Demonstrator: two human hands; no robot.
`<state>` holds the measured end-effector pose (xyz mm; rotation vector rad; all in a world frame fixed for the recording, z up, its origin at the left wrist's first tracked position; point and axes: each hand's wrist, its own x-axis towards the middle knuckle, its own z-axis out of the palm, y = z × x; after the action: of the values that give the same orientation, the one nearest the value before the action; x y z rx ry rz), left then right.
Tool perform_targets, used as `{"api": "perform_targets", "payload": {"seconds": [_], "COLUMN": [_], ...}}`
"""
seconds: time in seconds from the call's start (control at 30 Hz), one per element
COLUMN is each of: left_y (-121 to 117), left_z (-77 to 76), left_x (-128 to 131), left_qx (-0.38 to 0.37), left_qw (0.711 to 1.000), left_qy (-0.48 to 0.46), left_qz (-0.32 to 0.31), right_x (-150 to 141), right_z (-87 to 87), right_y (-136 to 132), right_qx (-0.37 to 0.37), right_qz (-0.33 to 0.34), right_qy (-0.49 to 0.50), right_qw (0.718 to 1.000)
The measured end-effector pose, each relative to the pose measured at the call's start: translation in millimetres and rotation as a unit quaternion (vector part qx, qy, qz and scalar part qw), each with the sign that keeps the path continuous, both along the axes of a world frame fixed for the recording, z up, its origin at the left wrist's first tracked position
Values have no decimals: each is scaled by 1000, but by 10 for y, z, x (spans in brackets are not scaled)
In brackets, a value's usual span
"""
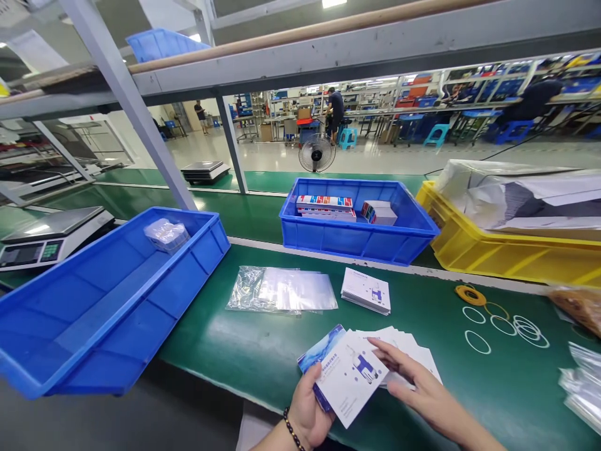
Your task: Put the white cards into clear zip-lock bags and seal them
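Note:
My left hand [310, 407], with a beaded bracelet at the wrist, grips a white printed booklet [350, 376] with a purple picture on it. Behind that booklet, in the same hand, a blue printed piece [323, 347] sticks out; its kind is mostly hidden. My right hand [413, 382] has its thumb and fingers apart, at the booklet's right edge and over a fanned pile of white booklets [422, 357]. Just beyond stands a neat stack of the same white booklets [365, 290]. Clear plastic bags [284, 289] lie flat to its left.
A blue bin [357, 238] at the back holds small printed boxes. On the left, another blue bin [113, 313] has a plastic-wrapped bundle. A yellow bin [507, 250], rubber bands [476, 341] and plastic bags [582, 388] are at right. A shelf beam [300, 62] crosses overhead.

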<state>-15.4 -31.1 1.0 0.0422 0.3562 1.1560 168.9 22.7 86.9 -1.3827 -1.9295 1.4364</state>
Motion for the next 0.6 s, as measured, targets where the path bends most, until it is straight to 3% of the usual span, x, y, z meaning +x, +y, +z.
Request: {"api": "perform_targets", "payload": {"seconds": [0.13, 0.3, 0.5, 0.6], "left_y": [-11, 7, 84, 139], "left_z": [13, 165, 448, 539], "left_x": [30, -50, -270, -325], "left_qx": [11, -56, -116, -118], "left_qw": [1000, 998, 987, 983], "left_qy": [3, 6, 93, 119], "left_qz": [-2, 12, 63, 68], "right_x": [-132, 9, 324, 393], "right_z": [-80, -6, 20, -52], "right_y": [-127, -110, 38, 69], "right_qx": [-81, -119, -100, -37], "right_qz": [-156, -230, -362, -372], "right_qy": [72, 122, 149, 31], "right_qw": [982, 958, 915, 927]}}
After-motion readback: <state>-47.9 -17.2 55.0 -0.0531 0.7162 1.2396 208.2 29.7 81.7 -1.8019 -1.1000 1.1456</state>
